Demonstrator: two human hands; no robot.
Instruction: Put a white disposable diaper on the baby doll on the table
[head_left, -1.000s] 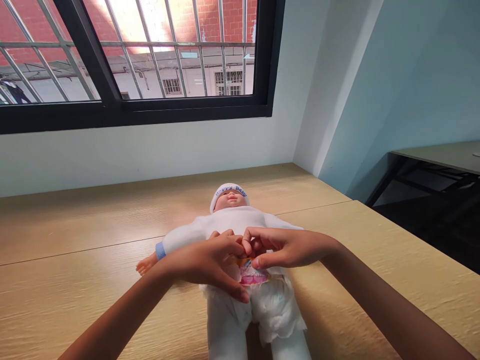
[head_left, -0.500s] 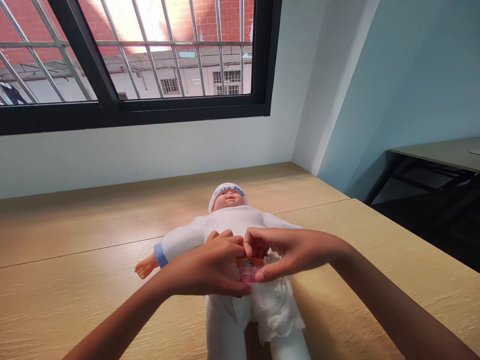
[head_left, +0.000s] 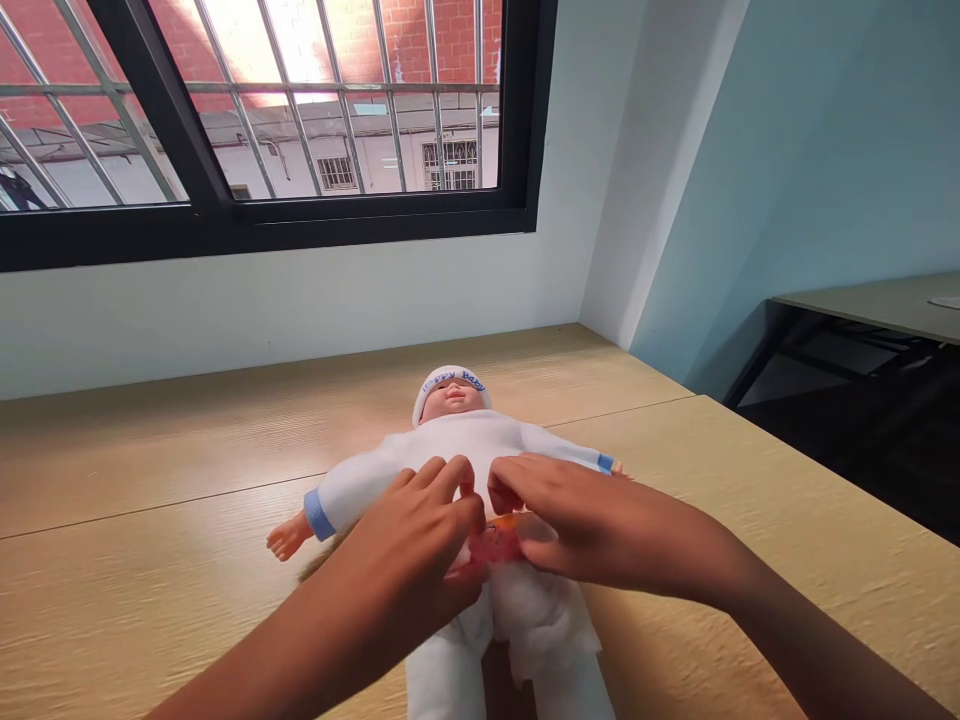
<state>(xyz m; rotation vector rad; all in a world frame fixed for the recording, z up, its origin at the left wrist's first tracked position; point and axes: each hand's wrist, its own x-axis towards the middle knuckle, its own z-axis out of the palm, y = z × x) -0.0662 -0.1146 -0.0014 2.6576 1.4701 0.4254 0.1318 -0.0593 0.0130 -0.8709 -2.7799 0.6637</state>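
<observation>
A baby doll [head_left: 457, 440] in white clothes and a white cap lies on its back on the wooden table [head_left: 150, 560], head toward the window. A white diaper [head_left: 525, 620] with a pink and orange printed front band [head_left: 495, 540] sits at its waist. My left hand [head_left: 420, 540] rests on the left side of the doll's waist, fingers pressed onto the band. My right hand [head_left: 577, 525] lies over the right side of the waist, fingers pinched at the band's top edge. Both hands cover most of the band.
The table runs up to a pale wall under a barred black-framed window [head_left: 247, 120]. A seam crosses the tabletop behind the doll. To the right the table edge drops to a dark floor, and another grey desk [head_left: 877, 305] stands there.
Both hands have slid lower and flatter over the doll's waist, covering more of the diaper band. The doll's right cuff now shows beside my right hand. The view has shifted slightly right.
</observation>
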